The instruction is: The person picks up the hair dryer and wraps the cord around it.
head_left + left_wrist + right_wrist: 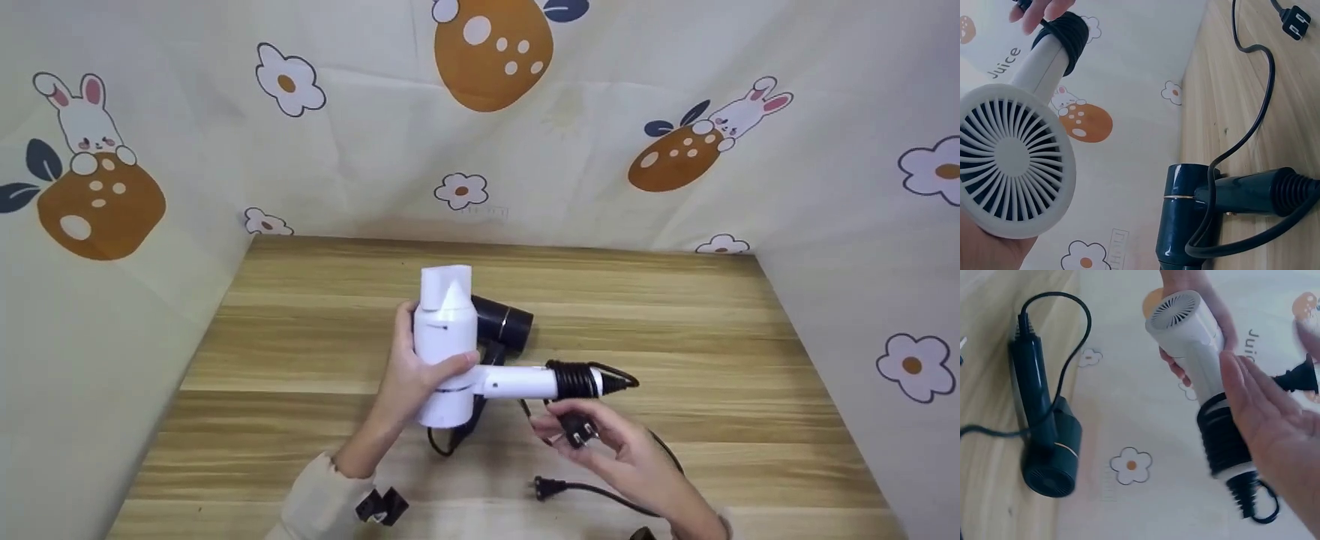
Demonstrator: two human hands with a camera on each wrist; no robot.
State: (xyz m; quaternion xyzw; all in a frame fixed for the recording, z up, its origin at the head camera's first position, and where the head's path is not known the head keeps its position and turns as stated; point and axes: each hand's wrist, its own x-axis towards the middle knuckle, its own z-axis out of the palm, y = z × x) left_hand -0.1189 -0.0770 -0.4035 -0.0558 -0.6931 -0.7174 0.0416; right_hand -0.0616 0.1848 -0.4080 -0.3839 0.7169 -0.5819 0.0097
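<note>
My left hand (409,379) grips a white hair dryer (444,341) round its barrel, thumb across the front, nozzle toward the far wall. Its handle (517,382) points right, with a black cord (574,380) wound in tight coils near the end. Just below the coils, my right hand (634,461) holds that cord's black two-pin plug (577,430) between thumb and fingers. In the left wrist view the dryer's round slatted grille (1013,160) faces the camera. A dark hair dryer (510,326) lies on the table behind the white one, which partly hides it.
The dark dryer's cord (1266,95) loops over the wooden table (300,420) and ends in a second black plug (551,487) near the right forearm. A small black object (381,505) shows by the left sleeve. Printed fabric walls (360,150) enclose the table's back and sides.
</note>
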